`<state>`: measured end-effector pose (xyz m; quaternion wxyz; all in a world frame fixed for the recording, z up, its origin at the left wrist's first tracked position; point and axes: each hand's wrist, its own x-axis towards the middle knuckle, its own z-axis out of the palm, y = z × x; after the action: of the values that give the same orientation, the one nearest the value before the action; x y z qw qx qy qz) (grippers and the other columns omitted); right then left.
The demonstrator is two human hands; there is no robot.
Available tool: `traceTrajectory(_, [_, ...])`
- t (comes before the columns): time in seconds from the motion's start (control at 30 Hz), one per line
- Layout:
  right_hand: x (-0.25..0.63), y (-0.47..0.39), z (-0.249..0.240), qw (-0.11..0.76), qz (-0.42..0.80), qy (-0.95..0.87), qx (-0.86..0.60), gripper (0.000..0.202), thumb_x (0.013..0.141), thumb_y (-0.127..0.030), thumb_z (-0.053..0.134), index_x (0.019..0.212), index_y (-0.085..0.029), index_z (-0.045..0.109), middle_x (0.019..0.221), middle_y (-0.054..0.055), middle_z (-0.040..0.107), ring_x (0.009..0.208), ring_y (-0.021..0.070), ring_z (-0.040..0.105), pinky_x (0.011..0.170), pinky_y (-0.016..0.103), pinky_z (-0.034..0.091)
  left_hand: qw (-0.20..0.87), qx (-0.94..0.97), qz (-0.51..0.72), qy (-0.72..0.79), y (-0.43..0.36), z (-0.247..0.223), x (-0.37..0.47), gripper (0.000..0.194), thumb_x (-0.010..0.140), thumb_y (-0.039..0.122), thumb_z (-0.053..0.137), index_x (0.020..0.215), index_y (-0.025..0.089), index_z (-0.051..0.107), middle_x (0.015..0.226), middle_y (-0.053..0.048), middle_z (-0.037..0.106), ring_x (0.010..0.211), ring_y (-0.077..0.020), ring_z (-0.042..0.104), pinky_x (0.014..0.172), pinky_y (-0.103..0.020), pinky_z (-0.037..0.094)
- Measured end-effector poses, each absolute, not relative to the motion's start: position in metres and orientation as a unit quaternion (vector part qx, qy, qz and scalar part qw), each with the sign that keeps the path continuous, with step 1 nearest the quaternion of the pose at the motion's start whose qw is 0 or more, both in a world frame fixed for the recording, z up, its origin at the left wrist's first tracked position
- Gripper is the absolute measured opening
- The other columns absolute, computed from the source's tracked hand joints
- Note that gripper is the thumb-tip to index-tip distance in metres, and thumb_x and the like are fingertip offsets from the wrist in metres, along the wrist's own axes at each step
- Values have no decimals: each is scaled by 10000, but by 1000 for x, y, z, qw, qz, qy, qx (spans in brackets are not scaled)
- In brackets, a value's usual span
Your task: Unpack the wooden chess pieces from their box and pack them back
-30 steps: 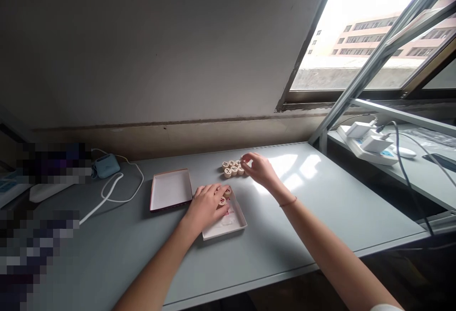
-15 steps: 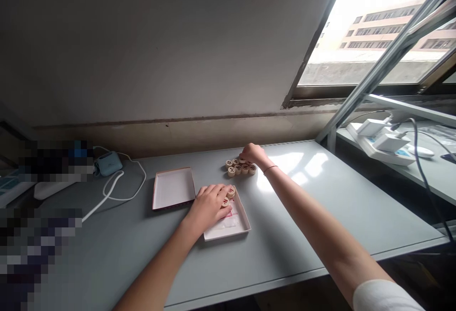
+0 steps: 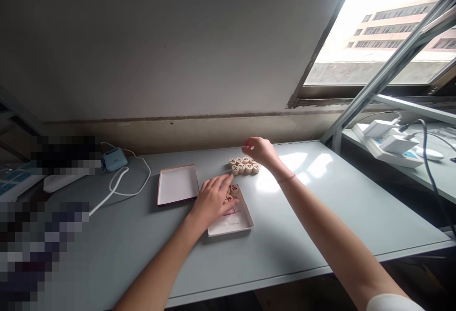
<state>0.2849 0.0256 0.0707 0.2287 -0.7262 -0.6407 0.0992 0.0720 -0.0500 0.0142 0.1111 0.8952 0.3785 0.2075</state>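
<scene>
Several round wooden Chinese chess pieces with black characters (image 3: 245,167) stand packed in two rows on the grey table. Just above their back row hovers my right hand (image 3: 261,150). Its fingers are curled with a gap inside the thumb, and I see nothing held there. My left hand (image 3: 213,201) lies over the white box tray (image 3: 245,221), fingers spread and touching chess pieces with red characters (image 3: 234,189). Part of those pieces is hidden beneath the hand. A clear bag with a pink print (image 3: 231,213) lies in the tray.
The box lid (image 3: 177,185) lies open side up, left of the tray. Further left are a blue device (image 3: 114,159) and a white cable (image 3: 117,185). A wall stands behind the table (image 3: 302,244); a metal frame and a side shelf with chargers (image 3: 395,142) are at the right.
My right hand has lifted off the black-character pieces, which now show in full rows. My left hand has shifted slightly over the red-character pieces. The view has moved a little.
</scene>
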Motion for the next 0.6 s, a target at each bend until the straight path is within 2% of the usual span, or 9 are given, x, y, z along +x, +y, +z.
traceTrajectory(0.07, [275,-4,75,309,209,-669,-642,190,773,-310,626,903,-187,688,923,58,715,773,172,663,621,237,467,120,877,270,379,-49,18,72,569,915,449,511,1415,223,360,1362,-126,518,1229,-276,515,999,-437,437])
traceTrajectory(0.13, [265,-32,76,340,331,-675,-565,239,782,-377,632,905,-178,680,857,58,712,722,165,660,573,239,476,139,859,321,374,-48,23,73,542,927,453,489,1411,241,368,1330,-112,541,1192,-254,552,964,-399,477])
traceTrajectory(0.2, [258,-53,75,363,404,-671,-505,275,788,-414,637,915,-173,671,824,56,700,720,165,657,580,253,497,158,849,349,364,-48,29,74,477,935,432,487,1372,252,425,1251,-90,588,1106,-231,609,900,-363,517])
traceTrajectory(0.3, [256,-68,75,398,437,-654,-472,312,781,-449,660,920,-170,666,861,66,695,770,173,663,656,284,534,180,842,368,351,-50,35,78,381,932,353,515,1297,242,509,1144,-63,631,986,-199,651,821,-320,540])
traceTrajectory(0.43, [267,-63,71,420,460,-617,-481,363,746,-492,692,909,-169,666,854,70,703,780,180,670,701,318,554,205,825,376,368,-53,37,85,328,894,256,556,1221,240,565,1078,-37,627,946,-170,642,820,-285,522])
traceTrajectory(0.6, [281,-46,46,493,453,-509,-541,445,679,-546,729,895,-166,650,839,65,695,665,159,660,649,324,562,190,861,283,378,-57,33,86,99,830,220,594,915,223,644,980,-7,648,879,-164,622,883,-342,436])
